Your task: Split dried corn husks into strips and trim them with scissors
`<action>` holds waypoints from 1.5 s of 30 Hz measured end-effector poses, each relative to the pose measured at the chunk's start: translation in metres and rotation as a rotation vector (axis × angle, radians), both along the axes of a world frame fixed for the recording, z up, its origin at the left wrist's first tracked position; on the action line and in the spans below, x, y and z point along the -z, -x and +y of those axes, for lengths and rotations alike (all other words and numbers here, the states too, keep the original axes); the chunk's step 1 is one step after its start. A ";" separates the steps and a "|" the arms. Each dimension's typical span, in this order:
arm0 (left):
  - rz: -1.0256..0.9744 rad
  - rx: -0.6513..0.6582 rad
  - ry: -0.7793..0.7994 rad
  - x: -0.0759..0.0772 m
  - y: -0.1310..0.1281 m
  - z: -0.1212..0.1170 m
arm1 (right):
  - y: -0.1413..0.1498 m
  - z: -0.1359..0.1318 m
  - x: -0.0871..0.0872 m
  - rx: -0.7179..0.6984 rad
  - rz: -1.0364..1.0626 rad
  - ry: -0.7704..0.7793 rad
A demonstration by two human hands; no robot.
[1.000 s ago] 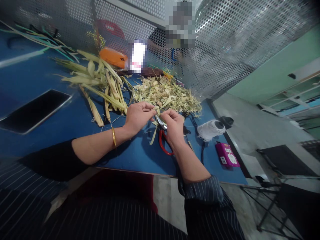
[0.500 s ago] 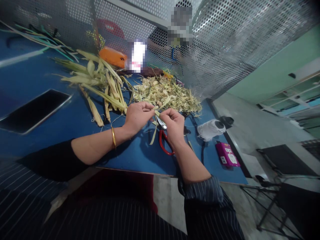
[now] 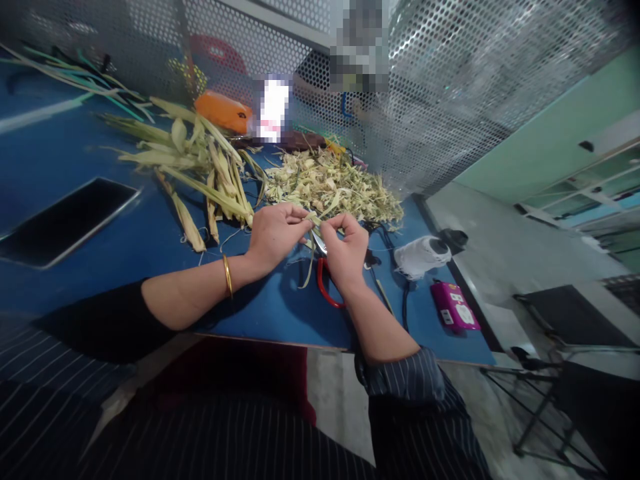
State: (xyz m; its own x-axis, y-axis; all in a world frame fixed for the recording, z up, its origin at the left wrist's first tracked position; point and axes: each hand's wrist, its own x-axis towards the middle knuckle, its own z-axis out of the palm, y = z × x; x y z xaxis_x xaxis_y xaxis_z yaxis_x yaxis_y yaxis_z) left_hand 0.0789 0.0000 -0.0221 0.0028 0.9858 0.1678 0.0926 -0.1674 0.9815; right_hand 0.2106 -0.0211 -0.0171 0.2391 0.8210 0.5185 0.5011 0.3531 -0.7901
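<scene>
Between my two hands is a thin, pale green strip of dried husk (image 3: 314, 217). My left hand (image 3: 278, 233) pinches it with thumb and fingertips, a gold bangle round the wrist. Close beside it, my right hand (image 3: 346, 248) is closed on the same strip from the other side. Red-handled scissors (image 3: 323, 283) show below and partly behind my right hand; whether its lower fingers hold them I cannot tell. A narrow strip end hangs below my fingertips. Just beyond the hands lies a heap of husk scraps (image 3: 330, 183).
Longer dried husks (image 3: 220, 180) lie left of the heap. A dark flat panel (image 3: 70, 220) is at far left, an orange packet (image 3: 223, 112) and a blurred bright screen (image 3: 273, 110) at the back. A white thread spool (image 3: 423, 258) and purple box (image 3: 455, 307) stand right. Perforated metal mesh (image 3: 430, 87) rises behind.
Both hands stay nearly in place, the fingertips shifting slightly on the strip. The hanging strip end has turned a little, and the whole view has drifted slightly.
</scene>
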 end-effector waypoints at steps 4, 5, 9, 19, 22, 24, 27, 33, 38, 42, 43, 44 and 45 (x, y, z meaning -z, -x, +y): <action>0.002 -0.002 0.003 -0.001 0.000 -0.001 | 0.004 -0.001 0.002 0.020 -0.035 -0.019; 0.010 -0.008 0.000 -0.001 0.000 -0.001 | 0.004 -0.002 0.002 0.030 -0.029 -0.022; 0.050 -0.020 -0.016 -0.003 0.000 -0.003 | 0.007 -0.004 0.003 0.073 -0.023 -0.037; 0.237 -0.076 -0.165 0.002 0.002 -0.001 | 0.010 -0.004 0.004 0.057 -0.026 -0.035; 0.241 -0.062 -0.174 0.002 0.002 -0.001 | 0.011 -0.005 0.004 0.077 0.003 -0.037; 0.239 -0.054 -0.176 0.001 0.002 -0.002 | 0.011 -0.005 0.003 0.102 0.011 -0.045; 0.242 -0.053 -0.174 0.000 0.003 -0.002 | 0.011 -0.005 0.003 0.113 -0.002 -0.053; 0.317 -0.070 -0.232 0.002 0.003 -0.002 | 0.011 -0.004 0.004 0.108 -0.014 -0.051; 0.361 -0.075 -0.265 0.004 0.003 -0.002 | 0.012 -0.004 0.005 0.088 -0.017 -0.040; 0.372 -0.069 -0.250 0.001 0.004 -0.002 | 0.011 -0.004 0.006 0.086 -0.025 -0.037; 0.381 -0.072 -0.249 0.001 0.004 -0.002 | 0.011 -0.003 0.006 0.089 -0.022 -0.035; 0.390 -0.075 -0.249 0.000 0.004 -0.001 | 0.010 -0.003 0.005 0.094 -0.018 -0.032; 0.397 -0.077 -0.251 0.000 0.005 -0.001 | 0.010 -0.003 0.005 0.097 -0.015 -0.029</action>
